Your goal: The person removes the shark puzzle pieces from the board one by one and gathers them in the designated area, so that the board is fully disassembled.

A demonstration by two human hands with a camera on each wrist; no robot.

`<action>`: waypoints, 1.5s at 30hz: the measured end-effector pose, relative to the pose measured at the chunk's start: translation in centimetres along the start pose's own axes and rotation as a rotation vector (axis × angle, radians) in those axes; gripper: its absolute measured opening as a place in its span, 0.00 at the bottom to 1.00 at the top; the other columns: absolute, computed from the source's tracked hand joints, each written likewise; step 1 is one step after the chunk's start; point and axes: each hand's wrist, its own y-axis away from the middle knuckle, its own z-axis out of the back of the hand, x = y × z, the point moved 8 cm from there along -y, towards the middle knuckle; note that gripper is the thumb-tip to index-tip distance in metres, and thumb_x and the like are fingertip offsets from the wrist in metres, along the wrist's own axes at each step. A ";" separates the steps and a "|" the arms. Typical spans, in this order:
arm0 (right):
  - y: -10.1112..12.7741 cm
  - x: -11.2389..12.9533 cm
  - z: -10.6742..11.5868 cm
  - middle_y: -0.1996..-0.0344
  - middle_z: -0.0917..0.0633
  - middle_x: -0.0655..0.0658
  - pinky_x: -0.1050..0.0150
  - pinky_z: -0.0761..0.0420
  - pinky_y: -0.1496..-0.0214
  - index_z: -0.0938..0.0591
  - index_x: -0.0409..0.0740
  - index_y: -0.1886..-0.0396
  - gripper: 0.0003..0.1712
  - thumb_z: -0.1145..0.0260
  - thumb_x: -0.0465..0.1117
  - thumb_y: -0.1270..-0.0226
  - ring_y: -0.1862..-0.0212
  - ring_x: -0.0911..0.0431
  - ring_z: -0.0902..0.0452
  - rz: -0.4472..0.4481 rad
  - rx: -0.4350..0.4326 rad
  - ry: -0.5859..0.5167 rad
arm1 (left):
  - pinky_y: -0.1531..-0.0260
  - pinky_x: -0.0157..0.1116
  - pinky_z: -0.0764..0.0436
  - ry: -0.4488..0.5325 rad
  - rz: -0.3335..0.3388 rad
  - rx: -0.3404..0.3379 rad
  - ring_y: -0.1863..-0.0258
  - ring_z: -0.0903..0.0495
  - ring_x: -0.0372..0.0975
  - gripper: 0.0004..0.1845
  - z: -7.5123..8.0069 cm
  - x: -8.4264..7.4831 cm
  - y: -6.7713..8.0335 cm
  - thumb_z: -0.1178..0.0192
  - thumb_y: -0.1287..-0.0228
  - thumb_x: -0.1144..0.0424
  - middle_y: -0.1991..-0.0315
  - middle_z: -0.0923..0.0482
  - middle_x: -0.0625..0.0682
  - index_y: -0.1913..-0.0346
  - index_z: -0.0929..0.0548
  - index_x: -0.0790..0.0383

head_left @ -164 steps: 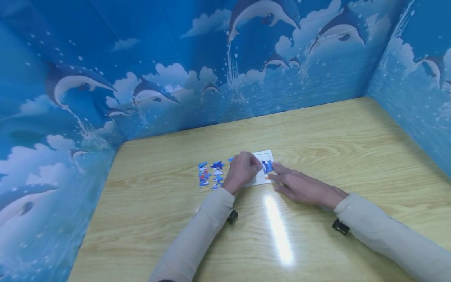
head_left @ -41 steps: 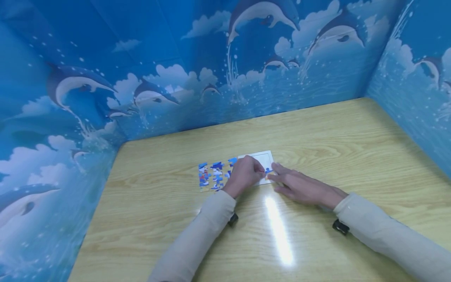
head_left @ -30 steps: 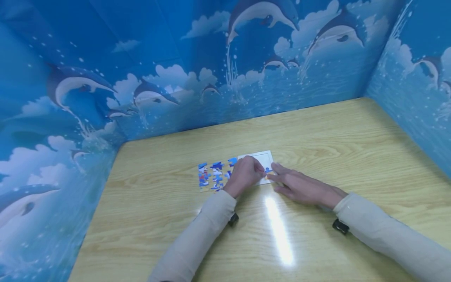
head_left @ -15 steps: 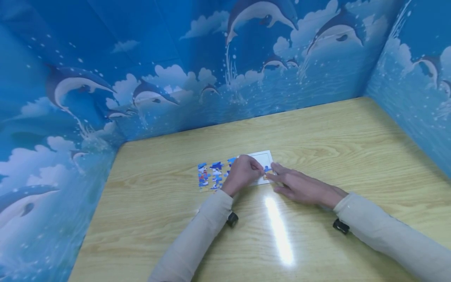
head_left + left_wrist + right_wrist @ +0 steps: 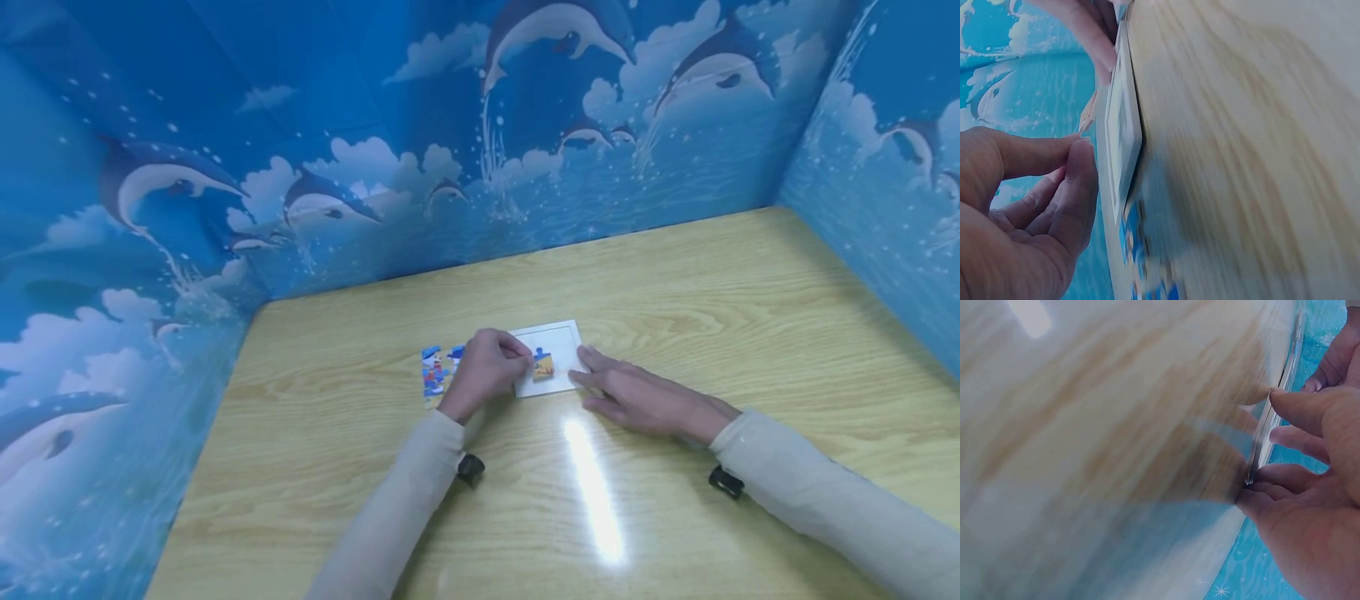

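Observation:
My left hand (image 5: 487,371) is over the left part of a white puzzle frame (image 5: 567,333). Between thumb and forefinger it pinches a puzzle piece (image 5: 543,367), orange-brown with a blue knob on top. In the left wrist view this piece (image 5: 1088,112) stands up from the fingertips, seen nearly edge-on and apart from the frame. My right hand (image 5: 637,392) rests at the frame's right edge, fingers extended. The right wrist view has its fingertips (image 5: 1266,478) against the thin edge of the frame (image 5: 1264,440).
Left of the frame lie columns of colourful puzzle pieces (image 5: 433,375), partly hidden by my left hand. They rest on a wood-grain table (image 5: 337,450). A blue curtain with dolphins (image 5: 420,167) stands along the table's back and sides.
The orange-brown piece was at the frame's lower right beside my right fingers; my left hand has drawn it left. A blue piece seen in the frame earliest is gone from there. My right hand stays put.

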 end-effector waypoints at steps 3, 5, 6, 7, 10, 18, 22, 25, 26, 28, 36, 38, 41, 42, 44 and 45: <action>0.1 0.0 0.0 0.27 0.44 0.23 0.39 0.44 0.26 0.30 0.28 0.31 0.28 0.37 0.37 0.25 0.24 0.32 0.49 0.000 0.002 -0.005 | 0.70 0.35 0.19 -0.011 0.029 -0.015 0.69 0.19 0.39 0.02 0.8 0.8 0.5 0.28 0.39 0.64 0.70 0.16 0.48 0.66 0.11 0.58; 0.1 -0.1 -0.1 0.26 0.44 0.23 0.39 0.44 0.26 0.30 0.28 0.31 0.28 0.37 0.37 0.25 0.24 0.32 0.50 0.000 0.004 -0.007 | 0.71 0.35 0.19 -0.026 0.042 -0.029 0.69 0.19 0.39 0.03 1.4 1.2 0.8 0.28 0.39 0.63 0.70 0.16 0.47 0.67 0.12 0.57; 0.2 0.0 -0.1 0.26 0.44 0.23 0.39 0.44 0.27 0.30 0.28 0.31 0.28 0.38 0.37 0.25 0.24 0.32 0.50 0.003 0.004 -0.008 | 0.71 0.35 0.18 -0.027 0.040 -0.036 0.69 0.18 0.39 0.03 1.7 1.4 1.0 0.28 0.39 0.64 0.70 0.16 0.48 0.67 0.12 0.57; 0.2 0.0 -0.1 0.26 0.44 0.23 0.39 0.44 0.27 0.30 0.28 0.31 0.28 0.38 0.37 0.25 0.24 0.32 0.50 0.005 0.003 -0.009 | 0.71 0.35 0.18 -0.030 0.042 -0.044 0.70 0.18 0.39 0.03 2.1 1.7 1.2 0.27 0.40 0.64 0.70 0.16 0.47 0.67 0.12 0.57; 0.2 -0.1 0.0 0.26 0.44 0.23 0.39 0.44 0.26 0.30 0.27 0.32 0.28 0.38 0.36 0.25 0.24 0.32 0.50 0.008 -0.002 -0.005 | 0.71 0.35 0.18 -0.040 0.022 -0.065 0.71 0.17 0.39 0.03 3.0 2.2 1.7 0.27 0.40 0.64 0.71 0.16 0.48 0.68 0.13 0.57; 0.2 -0.3 0.0 0.26 0.45 0.24 0.39 0.45 0.26 0.29 0.27 0.32 0.27 0.37 0.36 0.25 0.24 0.33 0.50 -0.003 0.002 -0.007 | 0.68 0.35 0.17 -0.020 0.037 -0.064 0.69 0.17 0.39 0.04 3.9 3.8 2.9 0.27 0.42 0.66 0.71 0.15 0.49 0.67 0.12 0.60; 0.2 -0.4 -0.1 0.26 0.45 0.24 0.39 0.46 0.26 0.29 0.27 0.32 0.27 0.38 0.36 0.25 0.23 0.33 0.51 -0.007 0.007 -0.013 | 0.67 0.34 0.17 -0.014 0.050 -0.057 0.70 0.17 0.39 0.04 3.9 4.4 3.5 0.27 0.42 0.67 0.71 0.15 0.49 0.67 0.13 0.62; 0.3 -0.3 0.0 0.26 0.45 0.23 0.39 0.45 0.26 0.29 0.27 0.32 0.27 0.38 0.36 0.25 0.24 0.33 0.51 -0.004 0.005 -0.012 | 0.68 0.35 0.17 -0.031 0.050 -0.055 0.71 0.17 0.39 0.04 3.9 4.6 3.7 0.27 0.42 0.67 0.72 0.15 0.49 0.67 0.12 0.61; 0.3 -0.3 0.0 0.26 0.45 0.23 0.39 0.45 0.26 0.29 0.27 0.32 0.26 0.38 0.36 0.25 0.24 0.32 0.50 -0.002 0.003 -0.011 | 0.67 0.35 0.17 -0.039 0.048 -0.055 0.71 0.18 0.39 0.03 3.9 4.7 3.8 0.27 0.42 0.67 0.72 0.15 0.48 0.67 0.12 0.60; 0.3 -0.3 0.1 0.26 0.44 0.23 0.39 0.45 0.26 0.28 0.27 0.33 0.26 0.38 0.35 0.25 0.24 0.32 0.50 0.000 0.000 -0.008 | 0.66 0.35 0.18 -0.055 0.038 -0.058 0.71 0.18 0.38 0.03 3.9 4.7 3.9 0.27 0.42 0.66 0.72 0.16 0.48 0.67 0.12 0.59; 0.2 -0.3 0.0 0.26 0.45 0.24 0.40 0.45 0.26 0.28 0.27 0.33 0.26 0.38 0.36 0.25 0.24 0.33 0.50 0.000 -0.005 -0.009 | 0.65 0.35 0.17 -0.101 -0.010 -0.061 0.71 0.18 0.37 0.03 3.8 4.2 4.1 0.26 0.42 0.67 0.72 0.15 0.47 0.68 0.12 0.59; 0.2 -0.4 0.0 0.26 0.44 0.24 0.40 0.45 0.26 0.28 0.27 0.33 0.26 0.37 0.35 0.25 0.24 0.33 0.50 0.001 -0.008 -0.011 | 0.65 0.35 0.17 -0.110 -0.013 -0.059 0.72 0.18 0.37 0.03 3.7 4.1 4.1 0.26 0.42 0.67 0.72 0.15 0.47 0.68 0.11 0.59; 0.3 -0.3 0.0 0.26 0.44 0.24 0.39 0.45 0.26 0.28 0.27 0.33 0.26 0.37 0.35 0.26 0.24 0.33 0.50 0.004 -0.016 -0.014 | 0.66 0.34 0.17 -0.126 -0.021 -0.055 0.72 0.18 0.36 0.03 3.5 4.1 4.0 0.26 0.42 0.66 0.72 0.15 0.47 0.67 0.11 0.59; 0.3 -0.3 0.1 0.26 0.43 0.24 0.39 0.45 0.26 0.28 0.27 0.33 0.26 0.37 0.35 0.26 0.24 0.33 0.50 0.004 -0.019 -0.014 | 0.66 0.34 0.17 -0.134 -0.024 -0.057 0.72 0.18 0.36 0.03 3.5 4.1 4.0 0.26 0.43 0.66 0.72 0.15 0.47 0.67 0.11 0.59; 0.3 -0.3 0.1 0.26 0.43 0.24 0.39 0.45 0.26 0.28 0.28 0.33 0.26 0.37 0.35 0.26 0.24 0.33 0.49 -0.002 -0.021 -0.011 | 0.67 0.34 0.17 -0.148 -0.038 -0.060 0.73 0.18 0.36 0.03 3.5 4.0 4.0 0.26 0.43 0.66 0.73 0.15 0.47 0.67 0.11 0.59; 0.4 -0.4 0.1 0.26 0.43 0.24 0.39 0.45 0.26 0.28 0.28 0.33 0.26 0.37 0.35 0.26 0.24 0.33 0.49 -0.005 -0.022 -0.010 | 0.67 0.34 0.17 -0.153 -0.042 -0.061 0.73 0.18 0.35 0.04 3.4 4.0 3.9 0.25 0.43 0.66 0.73 0.15 0.47 0.67 0.11 0.59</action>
